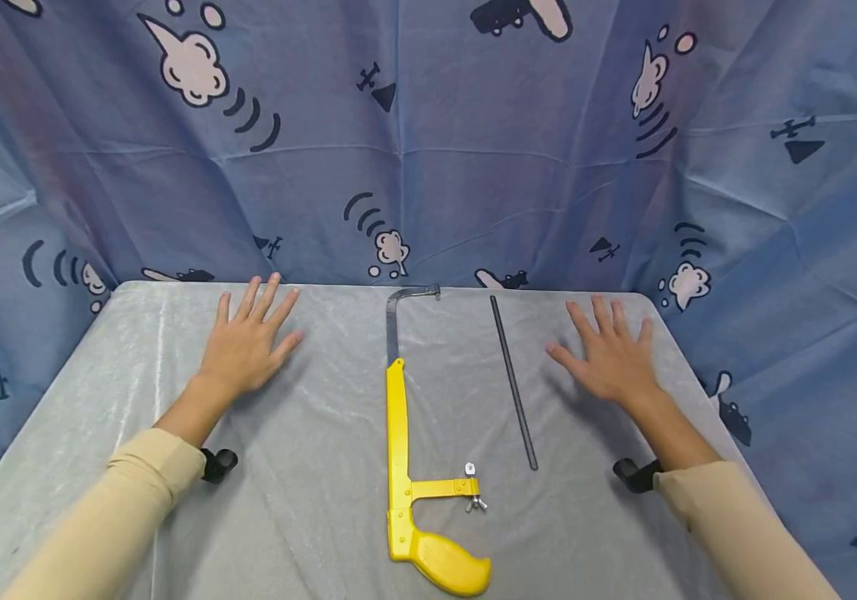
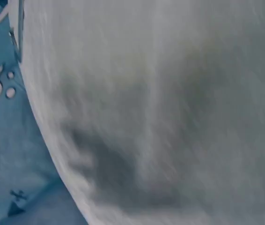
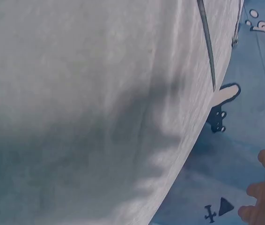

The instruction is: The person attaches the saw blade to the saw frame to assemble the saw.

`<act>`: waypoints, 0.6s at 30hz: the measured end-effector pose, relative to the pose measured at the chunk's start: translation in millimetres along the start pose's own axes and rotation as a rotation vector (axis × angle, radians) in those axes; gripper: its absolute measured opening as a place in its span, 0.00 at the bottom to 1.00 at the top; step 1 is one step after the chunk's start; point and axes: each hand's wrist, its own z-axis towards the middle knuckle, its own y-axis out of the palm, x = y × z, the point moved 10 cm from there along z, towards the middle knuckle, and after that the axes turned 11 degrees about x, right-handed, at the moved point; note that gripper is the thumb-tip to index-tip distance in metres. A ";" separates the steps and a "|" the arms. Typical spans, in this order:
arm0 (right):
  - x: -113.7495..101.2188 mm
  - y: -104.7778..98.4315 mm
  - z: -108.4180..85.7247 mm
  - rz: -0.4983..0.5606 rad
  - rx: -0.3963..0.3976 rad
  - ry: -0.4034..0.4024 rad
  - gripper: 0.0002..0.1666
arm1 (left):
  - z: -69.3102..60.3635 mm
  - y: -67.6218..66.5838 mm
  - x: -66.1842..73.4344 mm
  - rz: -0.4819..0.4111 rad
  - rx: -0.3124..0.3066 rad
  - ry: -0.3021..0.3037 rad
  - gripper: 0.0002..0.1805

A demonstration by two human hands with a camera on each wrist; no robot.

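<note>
Apart; left hand (image 1: 243,346), right hand (image 1: 614,360) (splayed)

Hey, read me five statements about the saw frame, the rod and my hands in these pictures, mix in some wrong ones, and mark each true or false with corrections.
1. The yellow saw frame lies between the left hand and the right hand. True.
2. The dark rod is fitted into the saw frame. False: it lies apart from the saw frame, on the right hand's side.
3. A wing nut sits at the end of the yellow side arm. True.
4. The left hand is gripping the saw frame. False: its fingers are spread and it holds nothing.
5. The right hand's fingers are spread. True.
</note>
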 end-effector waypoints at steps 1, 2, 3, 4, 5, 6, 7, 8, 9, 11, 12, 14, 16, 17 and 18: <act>-3.4 0.1 -0.5 0.002 -0.003 -0.008 0.52 | 0.9 -0.2 4.5 -0.005 -0.001 0.008 0.36; -6.8 0.5 -1.2 0.003 -0.008 -0.017 0.52 | 1.6 -0.2 8.6 -0.013 -0.007 0.012 0.36; -9.8 1.3 -1.9 0.005 -0.015 -0.024 0.52 | 2.2 0.0 13.1 -0.021 -0.014 0.017 0.36; -12.7 2.0 -2.8 0.007 -0.021 -0.031 0.52 | 2.7 0.5 17.4 -0.029 -0.021 0.022 0.36; -15.2 2.7 -3.7 0.011 -0.027 -0.038 0.53 | 3.3 0.8 21.9 -0.038 -0.025 0.027 0.36; -17.5 3.3 -4.5 0.016 -0.029 -0.045 0.53 | 3.8 1.0 26.5 -0.048 -0.027 0.033 0.36; -19.7 3.9 -5.1 0.020 -0.030 -0.054 0.53 | 4.2 1.3 31.4 -0.057 -0.030 0.039 0.36; -21.8 4.0 -5.7 0.024 -0.027 -0.062 0.53 | 4.5 1.8 36.3 -0.069 -0.037 0.045 0.37; -23.8 3.7 -6.1 0.028 -0.019 -0.071 0.53 | 4.6 2.6 41.8 -0.079 -0.043 0.054 0.37; -27.6 2.9 -6.8 0.044 -0.003 -0.084 0.53 | 4.3 4.6 52.7 -0.105 -0.060 0.075 0.37; -29.4 2.6 -7.2 0.056 0.001 -0.086 0.53 | 3.9 5.6 58.7 -0.119 -0.070 0.091 0.37; -33.2 2.6 -8.1 0.098 -0.001 -0.083 0.54 | 2.6 6.8 71.3 -0.151 -0.094 0.120 0.37; -36.1 3.6 -9.1 0.155 -0.017 -0.065 0.54 | 1.4 7.2 83.7 -0.176 -0.106 0.162 0.37; -37.5 4.3 -9.7 0.185 -0.029 -0.055 0.55 | 0.9 7.2 89.7 -0.183 -0.107 0.187 0.37; -39.0 5.0 -10.5 0.215 -0.039 -0.046 0.55 | 0.1 7.1 95.3 -0.193 -0.108 0.211 0.36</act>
